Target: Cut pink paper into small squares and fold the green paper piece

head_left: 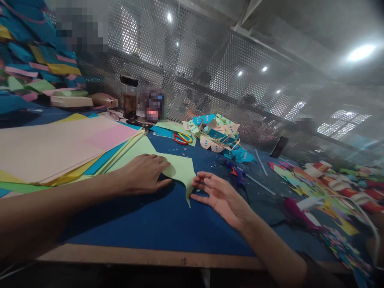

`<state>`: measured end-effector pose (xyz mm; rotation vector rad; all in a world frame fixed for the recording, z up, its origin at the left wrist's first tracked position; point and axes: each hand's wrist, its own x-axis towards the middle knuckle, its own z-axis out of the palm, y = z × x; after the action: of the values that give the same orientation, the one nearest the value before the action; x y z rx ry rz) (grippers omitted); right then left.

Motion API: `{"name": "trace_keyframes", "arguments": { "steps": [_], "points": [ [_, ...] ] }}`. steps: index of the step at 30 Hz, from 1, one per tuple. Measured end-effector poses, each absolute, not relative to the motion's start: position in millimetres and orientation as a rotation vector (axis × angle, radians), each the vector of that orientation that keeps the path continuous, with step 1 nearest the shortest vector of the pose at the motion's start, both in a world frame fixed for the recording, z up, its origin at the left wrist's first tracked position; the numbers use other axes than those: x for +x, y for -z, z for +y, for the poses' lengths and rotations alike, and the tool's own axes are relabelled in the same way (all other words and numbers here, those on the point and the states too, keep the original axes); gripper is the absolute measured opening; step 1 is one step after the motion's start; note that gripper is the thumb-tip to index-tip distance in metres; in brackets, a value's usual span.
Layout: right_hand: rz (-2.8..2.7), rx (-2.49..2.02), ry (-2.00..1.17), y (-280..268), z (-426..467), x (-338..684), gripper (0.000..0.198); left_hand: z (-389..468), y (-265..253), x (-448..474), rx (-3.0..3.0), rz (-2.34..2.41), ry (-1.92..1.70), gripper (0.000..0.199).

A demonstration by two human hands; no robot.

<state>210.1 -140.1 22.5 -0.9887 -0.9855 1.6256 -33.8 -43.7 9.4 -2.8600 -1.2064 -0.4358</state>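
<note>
Nearest the camera ran the wooden front edge of the bench (135,256), its top covered in blue. Above it the left hand (144,174) lay palm down, fingers flat and gripping nothing, pinning a light green sheet (180,170). The right hand (217,194) rested palm up just right of the sheet, fingers loosely spread, its fingertips (198,182) touching the sheet's cut right edge; it clasped nothing. The step in hand appeared to be steadying and positioning the sheet; the next move would probably call for a pinch on that free edge while the left hand kept its pressure. The sheet lay flat at the bench's near middle, thin and matt, its right side cut into a curve ending in a narrow point aimed towards the camera. To the left sat a stack of coloured paper (60,148). Farther off lay scissors (181,138), a heap of dotted cut-outs (217,134) and a blue glue gun (237,171).
</note>
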Motion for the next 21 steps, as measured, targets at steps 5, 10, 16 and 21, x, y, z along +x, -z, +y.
{"name": "trace_keyframes", "arguments": {
  "steps": [5,10,16,21],
  "points": [
    [-0.981,-0.935,-1.635,-18.7,-134.7,207.3,0.028,-40.9,-5.9,-31.4,-2.800,-1.193,0.363,0.050],
    [-1.121,-0.994,-1.483,-22.8,-133.7,205.8,0.024,-39.0,-6.2,-25.3,-2.715,-1.207,0.351,0.045],
    [-1.625,-1.271,-0.779,-26.2,-120.2,213.5,0.034,-37.5,-13.2,-24.4,-2.695,-1.254,0.321,0.048],
    [-1.796,-1.242,-0.605,-25.9,-104.3,206.1,0.057,-37.9,-15.0,-24.2,-2.673,-1.255,0.265,0.055]
  ]
}}
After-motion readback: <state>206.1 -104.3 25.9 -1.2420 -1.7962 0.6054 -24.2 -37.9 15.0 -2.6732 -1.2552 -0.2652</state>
